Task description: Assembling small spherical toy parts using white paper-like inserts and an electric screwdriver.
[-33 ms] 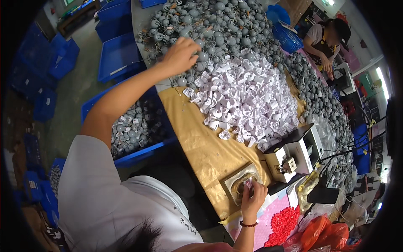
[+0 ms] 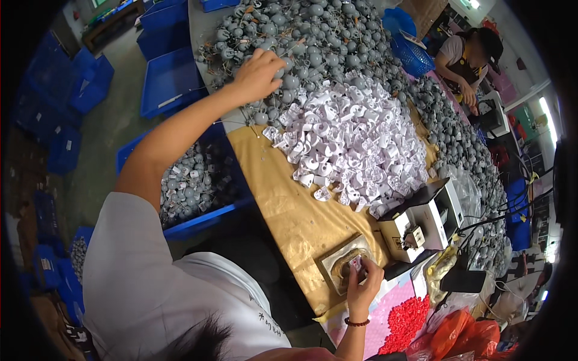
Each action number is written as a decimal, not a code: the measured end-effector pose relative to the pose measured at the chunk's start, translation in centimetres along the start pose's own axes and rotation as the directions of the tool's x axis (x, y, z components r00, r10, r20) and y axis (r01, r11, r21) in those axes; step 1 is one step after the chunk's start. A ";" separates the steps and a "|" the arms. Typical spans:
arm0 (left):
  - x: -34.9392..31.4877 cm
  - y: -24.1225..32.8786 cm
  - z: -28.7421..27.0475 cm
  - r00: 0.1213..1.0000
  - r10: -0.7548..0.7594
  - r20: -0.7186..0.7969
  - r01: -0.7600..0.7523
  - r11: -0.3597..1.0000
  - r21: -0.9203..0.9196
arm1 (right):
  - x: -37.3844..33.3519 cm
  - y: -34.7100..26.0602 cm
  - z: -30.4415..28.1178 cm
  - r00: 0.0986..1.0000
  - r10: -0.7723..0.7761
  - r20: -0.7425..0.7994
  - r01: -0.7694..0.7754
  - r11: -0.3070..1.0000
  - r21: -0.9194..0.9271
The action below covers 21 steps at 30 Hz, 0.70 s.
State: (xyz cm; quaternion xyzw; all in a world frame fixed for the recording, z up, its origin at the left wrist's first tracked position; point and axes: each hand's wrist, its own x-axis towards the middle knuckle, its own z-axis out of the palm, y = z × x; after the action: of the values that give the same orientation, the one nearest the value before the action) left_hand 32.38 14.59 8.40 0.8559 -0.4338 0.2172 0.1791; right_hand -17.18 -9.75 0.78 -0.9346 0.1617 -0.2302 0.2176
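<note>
My left hand (image 2: pixel 259 76) reaches into the near left side of a heap of grey ball-shaped parts (image 2: pixel 328 36). Its fingers are curled, with one grey ball (image 2: pixel 279 74) between thumb and fingertips. Lower right, my right hand (image 2: pixel 366 283), with a beaded bracelet at the wrist, pinches a small white plastic piece (image 2: pixel 356 263) that shows a spot of red. It is held over a square metal block (image 2: pixel 330 262) with a rounded hollow. Between the hands lies a pile of white, partly clear plastic pieces (image 2: pixel 355 141) on brown paper.
A small boxy device (image 2: pixel 415 225) stands right of the block. Red small parts (image 2: pixel 404 322) lie on a pink sheet near orange bags (image 2: pixel 457 331). Left of the table, a blue crate (image 2: pixel 208 216) holds more grey parts. Another person (image 2: pixel 472 60) works at the far right.
My left hand has shifted slightly up and left over the grey balls. The white piece in my right hand is tilted a little differently.
</note>
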 end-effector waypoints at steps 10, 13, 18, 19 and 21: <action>6.5 -2.6 0.9 0.980 -0.089 -0.178 0.098 0.994 0.039 | -1.6 1.5 -2.8 0.930 0.338 -0.147 -0.268 0.894 0.358; 9.3 -3.7 2.6 0.969 -0.175 -0.174 0.209 0.957 0.200 | -1.1 1.3 -2.8 0.947 0.303 -0.110 -0.247 0.901 0.356; 13.2 -3.1 3.7 0.952 -0.305 0.018 0.295 0.935 0.196 | -1.7 0.8 -3.7 0.956 0.283 -0.080 -0.248 0.922 0.298; 13.9 -3.8 3.3 0.959 -0.281 0.040 0.270 0.945 0.183 | -1.9 1.0 -3.7 0.952 0.292 -0.094 -0.251 0.917 0.309; 14.7 -3.2 2.6 0.961 -0.275 0.037 0.276 0.961 -0.023 | -2.6 1.7 -3.9 0.935 0.328 -0.134 -0.268 0.902 0.339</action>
State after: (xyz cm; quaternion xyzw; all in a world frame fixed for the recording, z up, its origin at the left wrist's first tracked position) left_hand 43.30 5.29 13.56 0.9089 -0.3163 0.1697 0.2124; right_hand -21.63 -11.43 2.13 -0.8258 0.2841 -0.3038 0.3808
